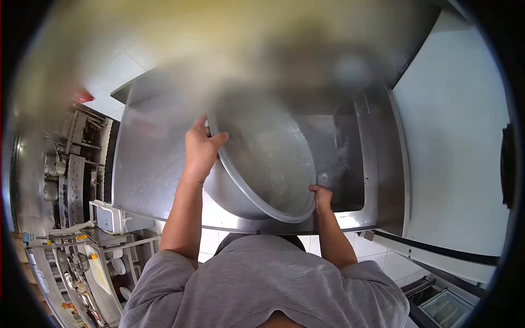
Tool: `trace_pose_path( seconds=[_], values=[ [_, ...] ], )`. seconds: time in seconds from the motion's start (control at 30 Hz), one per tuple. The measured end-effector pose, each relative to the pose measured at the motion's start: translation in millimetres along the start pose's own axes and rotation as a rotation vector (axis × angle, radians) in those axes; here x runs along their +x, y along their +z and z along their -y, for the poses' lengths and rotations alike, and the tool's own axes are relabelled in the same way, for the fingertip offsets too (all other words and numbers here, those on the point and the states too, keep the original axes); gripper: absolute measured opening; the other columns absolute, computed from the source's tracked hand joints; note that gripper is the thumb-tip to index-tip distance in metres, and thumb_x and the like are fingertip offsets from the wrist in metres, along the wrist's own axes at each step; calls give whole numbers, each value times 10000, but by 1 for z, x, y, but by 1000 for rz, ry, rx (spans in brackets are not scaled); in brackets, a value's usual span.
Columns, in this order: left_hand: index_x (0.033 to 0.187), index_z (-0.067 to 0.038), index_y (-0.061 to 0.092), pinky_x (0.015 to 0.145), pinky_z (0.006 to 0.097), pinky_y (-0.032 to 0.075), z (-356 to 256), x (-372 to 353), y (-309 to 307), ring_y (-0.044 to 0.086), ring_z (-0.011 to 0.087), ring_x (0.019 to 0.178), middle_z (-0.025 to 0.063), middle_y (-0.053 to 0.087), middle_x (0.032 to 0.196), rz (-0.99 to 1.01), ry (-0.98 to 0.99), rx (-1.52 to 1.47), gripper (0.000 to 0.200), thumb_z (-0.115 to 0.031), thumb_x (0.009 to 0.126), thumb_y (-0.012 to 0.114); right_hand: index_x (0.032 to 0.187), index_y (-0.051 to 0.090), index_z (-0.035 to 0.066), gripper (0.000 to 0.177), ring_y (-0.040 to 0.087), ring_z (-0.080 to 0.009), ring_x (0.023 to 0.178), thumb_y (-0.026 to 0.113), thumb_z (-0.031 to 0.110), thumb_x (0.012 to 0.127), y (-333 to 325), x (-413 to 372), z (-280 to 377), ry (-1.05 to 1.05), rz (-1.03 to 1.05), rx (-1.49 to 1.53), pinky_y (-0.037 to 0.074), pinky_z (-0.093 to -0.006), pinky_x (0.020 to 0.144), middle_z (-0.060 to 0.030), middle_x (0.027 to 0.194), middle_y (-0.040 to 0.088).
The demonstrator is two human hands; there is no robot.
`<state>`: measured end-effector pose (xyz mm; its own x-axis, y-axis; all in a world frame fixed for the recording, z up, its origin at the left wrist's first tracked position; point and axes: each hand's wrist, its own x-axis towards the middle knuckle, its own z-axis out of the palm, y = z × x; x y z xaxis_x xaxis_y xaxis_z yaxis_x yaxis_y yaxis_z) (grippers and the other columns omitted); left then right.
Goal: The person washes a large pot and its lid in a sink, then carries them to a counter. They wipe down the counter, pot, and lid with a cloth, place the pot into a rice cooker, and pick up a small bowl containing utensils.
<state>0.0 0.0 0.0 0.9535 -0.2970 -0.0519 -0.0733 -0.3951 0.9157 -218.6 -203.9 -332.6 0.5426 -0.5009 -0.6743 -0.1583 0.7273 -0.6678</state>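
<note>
The 2 hands gripped 1 big grey tub (265, 164), tilted with its mouth turned to the right, its lower side at the sink (347, 180) and its outer wall beside the steel counter (153, 164). The left hand (201, 146) was closed on the raised left rim, thumb toward the inside. The right hand (322, 198) clasped the rim at the near right, thumb on top; its other fingers were mostly hidden. Pale streaks marked the tub's inside, and whether it held water could not be told. Blur covered its far edge. A stove (74, 180) and a cart (131, 244) stood well off to the left.
</note>
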Motion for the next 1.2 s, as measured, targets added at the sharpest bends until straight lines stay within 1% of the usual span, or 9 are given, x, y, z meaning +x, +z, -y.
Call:
trace_pose_path(
  seconds=[0.07, 0.4, 0.67, 0.73, 0.8, 0.87, 1.07, 1.13, 1.2],
  values=[
    [1307, 137, 363, 380, 208, 332, -29, -5, -7, 494, 76, 463, 35, 582, 657, -46, 0, -77, 677, -9, 705, 635, 878, 611, -122, 232, 633, -287, 744, 657, -6, 683, 30, -21, 12, 10, -55, -161, 513, -410, 674, -190, 800, 640],
    [1258, 128, 401, 323, 176, 299, -118, -34, -33, 458, 63, 368, 9, 564, 577, 140, 112, -105, 598, -49, 738, 636, 795, 610, -114, 249, 603, -232, 595, 742, 58, 674, 89, -106, 54, 175, 127, -383, 494, -375, 544, -138, 769, 637],
    [1193, 142, 427, 348, 193, 359, -154, -43, -74, 537, 101, 425, 46, 546, 554, 531, 466, 98, 538, -108, 774, 653, 792, 626, -81, 215, 593, -213, 573, 726, 89, 706, 155, -145, -14, 111, 205, -225, 482, -373, 502, -109, 722, 619],
    [1158, 131, 454, 355, 194, 368, -165, -51, -82, 546, 103, 433, 48, 547, 554, 573, 431, 109, 491, -110, 777, 648, 804, 632, -76, 231, 588, -203, 571, 717, 127, 733, 149, -106, -71, 25, 437, -98, 472, -356, 477, -93, 685, 600],
    [1123, 121, 482, 362, 195, 378, -175, -60, -92, 556, 105, 442, 51, 547, 554, 627, 394, 128, 444, -113, 781, 643, 804, 632, -75, 227, 588, -203, 569, 716, 122, 731, 164, -109, -84, 4, 425, -29, 470, -355, 474, -94, 685, 600],
    [599, 63, 612, 337, 274, 425, -184, -69, -104, 552, 164, 373, 132, 604, 526, 626, 399, 207, 210, -90, 741, 600, 804, 632, -75, 222, 587, -202, 567, 715, 117, 730, 181, -122, -86, -8, 424, 10, 469, -354, 472, -95, 684, 601],
    [634, 68, 568, 315, 265, 384, -173, -88, -151, 538, 150, 381, 120, 571, 518, 685, 394, 119, 168, -42, 760, 586, 805, 632, -75, 210, 586, -201, 560, 712, 103, 725, 208, -150, -109, -65, 378, 74, 464, -351, 465, -99, 684, 601],
    [1075, 96, 522, 365, 197, 375, -161, -97, -178, 546, 98, 435, 52, 552, 562, 688, 554, 124, 373, -109, 783, 631, 805, 632, -75, 207, 586, -201, 558, 711, 98, 724, 211, -167, -109, -90, 336, 75, 463, -349, 462, -100, 684, 601],
    [1091, 82, 536, 365, 200, 367, -133, -82, -213, 521, 83, 426, 34, 544, 566, 641, 558, 16, 374, -119, 786, 617, 805, 630, -78, 201, 588, -203, 559, 710, 81, 714, 218, -202, -83, -124, 217, 40, 463, -343, 470, -106, 680, 602]
  ],
)
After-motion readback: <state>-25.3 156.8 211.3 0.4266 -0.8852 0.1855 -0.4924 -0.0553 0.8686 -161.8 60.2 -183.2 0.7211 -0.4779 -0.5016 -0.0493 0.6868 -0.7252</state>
